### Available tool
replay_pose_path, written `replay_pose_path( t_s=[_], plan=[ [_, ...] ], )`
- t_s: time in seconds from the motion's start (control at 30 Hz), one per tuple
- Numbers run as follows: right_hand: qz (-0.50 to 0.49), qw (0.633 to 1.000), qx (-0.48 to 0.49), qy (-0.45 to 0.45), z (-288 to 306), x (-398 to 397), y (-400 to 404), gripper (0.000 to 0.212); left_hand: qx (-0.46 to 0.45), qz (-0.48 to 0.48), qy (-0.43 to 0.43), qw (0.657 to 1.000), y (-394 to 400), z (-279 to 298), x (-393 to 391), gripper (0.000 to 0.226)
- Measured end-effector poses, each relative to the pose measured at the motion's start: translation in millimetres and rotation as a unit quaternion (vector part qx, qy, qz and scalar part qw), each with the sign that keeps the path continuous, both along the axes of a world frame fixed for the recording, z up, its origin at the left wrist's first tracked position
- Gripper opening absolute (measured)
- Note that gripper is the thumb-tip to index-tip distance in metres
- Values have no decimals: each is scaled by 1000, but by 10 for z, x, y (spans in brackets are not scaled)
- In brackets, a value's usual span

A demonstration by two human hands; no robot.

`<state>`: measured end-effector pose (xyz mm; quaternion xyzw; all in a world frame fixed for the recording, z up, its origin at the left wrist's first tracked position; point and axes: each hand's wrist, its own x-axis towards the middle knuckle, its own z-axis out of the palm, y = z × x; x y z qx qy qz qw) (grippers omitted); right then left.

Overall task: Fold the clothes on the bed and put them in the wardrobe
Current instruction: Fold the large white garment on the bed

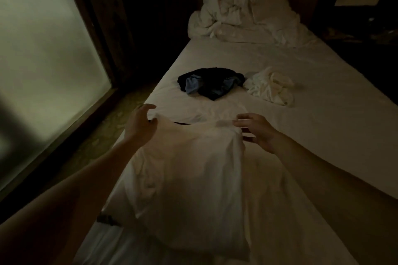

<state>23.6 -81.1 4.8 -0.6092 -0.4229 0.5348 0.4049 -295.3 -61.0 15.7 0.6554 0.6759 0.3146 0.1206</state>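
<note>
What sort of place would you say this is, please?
Most likely a dim bedroom: a bed with a white sheet, bunched white bedding at its far end, and a large frosted window alongside.

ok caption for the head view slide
Both hands hold a white garment over the bed.

We cannot see how the bed [301,101] ends, since the frame's right and bottom edges cut it off. The white garment [185,174] covers the left hand's [140,125] fingertips. The dark room behind the heaped duvet [243,11] is unreadable.
</note>
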Motion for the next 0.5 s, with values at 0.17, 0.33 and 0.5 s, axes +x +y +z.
replay_pose_path(
  t_s=[0.17,0.33,0.5],
  plan=[
    [8,951,69,-303,174,267,-402,66,5,-103,71,992,-288,191,602,38],
    [58,819,104,-562,286,637,-841,69,18,-168,193,967,-581,136,1326,48],
    [57,767,98,-632,381,1009,-992,68,54,-141,306,940,-688,54,1852,58]
  ],
)
